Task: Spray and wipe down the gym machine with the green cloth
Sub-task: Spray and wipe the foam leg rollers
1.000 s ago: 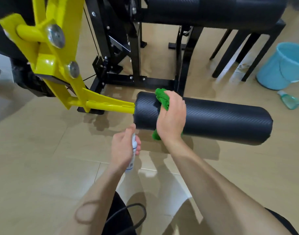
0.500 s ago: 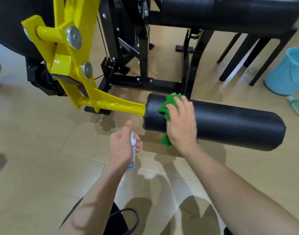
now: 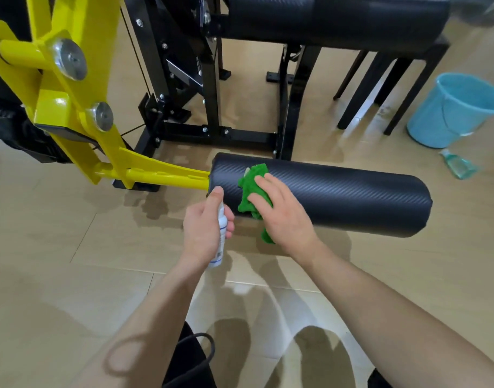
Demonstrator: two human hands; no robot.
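A black padded roller [image 3: 352, 197] sticks out to the right from the machine's yellow arm [image 3: 145, 175]. The green cloth [image 3: 253, 186] lies on the roller's left part, and my right hand [image 3: 282, 214] presses it against the pad with fingers spread flat. My left hand [image 3: 203, 228] grips a small white spray bottle [image 3: 220, 242] upright just in front of the roller's left end, with a finger on top of the nozzle. A second black roller [image 3: 338, 21] runs across the top of the view.
The black steel frame [image 3: 212, 130] stands behind the roller. A light blue bucket [image 3: 453, 110] and a clear green bottle [image 3: 458, 165] lie on the tiled floor at the right. Dark stool legs [image 3: 363, 91] stand behind. A black cable loops near my legs.
My right hand has slid the green cloth from the roller's front side up onto its top and slightly rightward, fingers flattening. My left hand keeps holding the spray bottle in the same spot.
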